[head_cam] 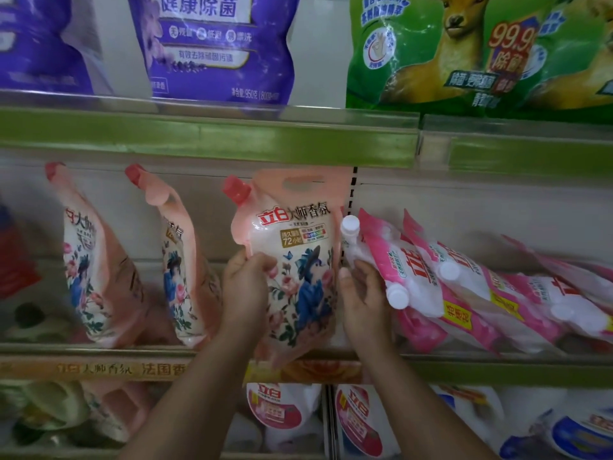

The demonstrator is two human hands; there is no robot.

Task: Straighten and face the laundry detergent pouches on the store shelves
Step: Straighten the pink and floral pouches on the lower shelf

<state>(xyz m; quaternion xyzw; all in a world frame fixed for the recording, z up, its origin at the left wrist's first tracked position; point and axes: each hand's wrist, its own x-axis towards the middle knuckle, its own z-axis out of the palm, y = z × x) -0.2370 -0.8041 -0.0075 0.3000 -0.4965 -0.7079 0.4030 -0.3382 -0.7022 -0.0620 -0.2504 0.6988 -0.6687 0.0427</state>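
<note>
Peach-pink glossy film, floral print: the centre pouch [295,260] stands upright on the middle shelf [99,351], long axis vertical, printed front facing outward. Red screw cap [236,190] at its upper left corner, angled up and left; die-cut handle slot along the top edge. Base sits at the shelf's front lip.

Left hand [243,290] grips the pouch's left edge, thumb curled over the front. Right hand [360,300] holds against the right edge, fingers curled behind; grip partly hidden.

Two matching peach pouches [96,260] to the left stand turned edge-on, tops leaning left, caps up.

To the right, pink-and-white pouches [464,280] lie toppled in an overlapping row, long axes slanting down to the right, white caps toward the hands.

Upper shelf: purple pouches [215,48], green pouches [447,51] with a deer print.
</note>
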